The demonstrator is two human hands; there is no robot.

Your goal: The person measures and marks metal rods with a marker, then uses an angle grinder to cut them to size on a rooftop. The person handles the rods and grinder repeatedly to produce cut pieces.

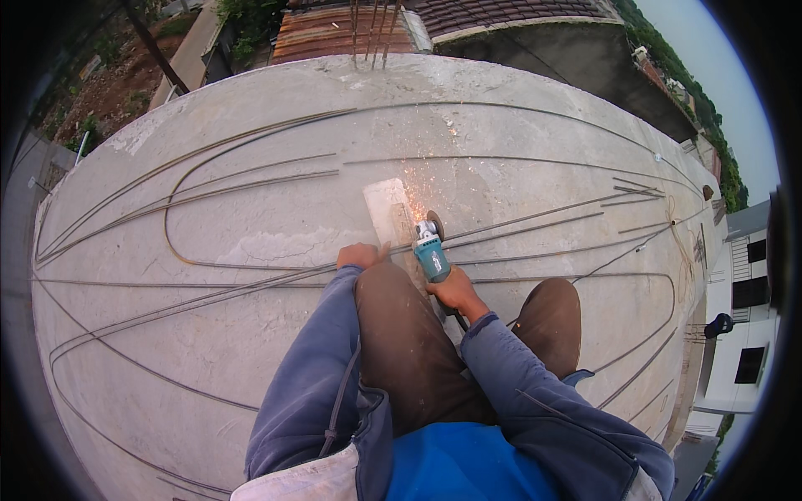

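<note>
Angle grinder (pixel 433 260) throwing sparks, gripped in the right of two hands

Position: the grinder is in front of the person, just past the bent knees and to the right of the left hand (pixel 359 255), with a gap between. Its head points away from the body; the cutting disc (pixel 435 223) sits upright on the right side of that head. Sparks (pixel 420 185) spray forward and slightly left from the disc area.

Hands: apart. The right hand (pixel 454 291) is wrapped around the rear of the teal housing, a dark cable (pixel 457 318) trailing below it. The left hand is low over the steel rods (pixel 292 276), beside the left knee (pixel 386 288); whether its fingers close around the rods or merely press on them cannot be confirmed at this size.

Surroundings: a pale board (pixel 385 199) lies under the work, between left hand and grinder, its far end extending beyond both. Long rods, some bent into loops, spread over the concrete slab (pixel 209 334) on either side.
</note>
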